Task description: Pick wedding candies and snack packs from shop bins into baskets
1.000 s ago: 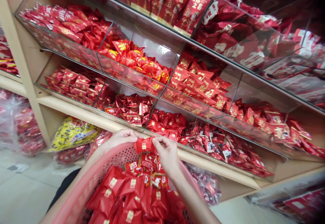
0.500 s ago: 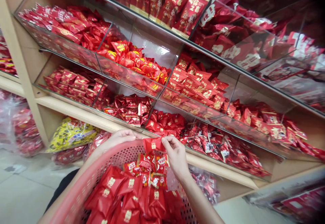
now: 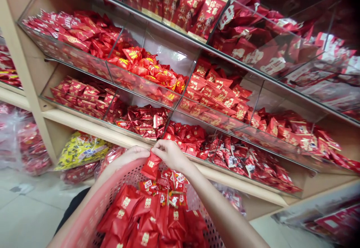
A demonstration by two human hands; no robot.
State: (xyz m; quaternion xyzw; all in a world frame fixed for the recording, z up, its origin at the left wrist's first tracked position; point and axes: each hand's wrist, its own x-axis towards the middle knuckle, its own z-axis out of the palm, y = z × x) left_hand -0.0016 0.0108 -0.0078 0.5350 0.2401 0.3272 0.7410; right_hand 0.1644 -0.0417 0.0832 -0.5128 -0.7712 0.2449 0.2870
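Observation:
A pink perforated plastic basket (image 3: 92,203) is in front of me, filled with red candy packets (image 3: 147,218) printed in gold. Smaller red-and-white wrapped candies (image 3: 178,197) lie toward its far end. My right hand (image 3: 170,154) pinches one red candy packet (image 3: 151,165) by its upper end, so it hangs over the far rim. At that rim, my left hand (image 3: 135,155) is curled over the basket, its fingertips meeting the packet's top corner. Whether the left fingers also grip the packet is hidden.
Wooden shelving (image 3: 109,130) with clear-fronted bins of red-wrapped sweets spans the view just beyond the basket. Below it are a yellow bag (image 3: 83,151) and several clear bags of red sweets (image 3: 33,143). Pale floor tiles (image 3: 28,210) show at the left.
My right hand has moved left with the candy packet, toward my left hand. The packet has turned from lying across to hanging down. My left hand stays at the rim.

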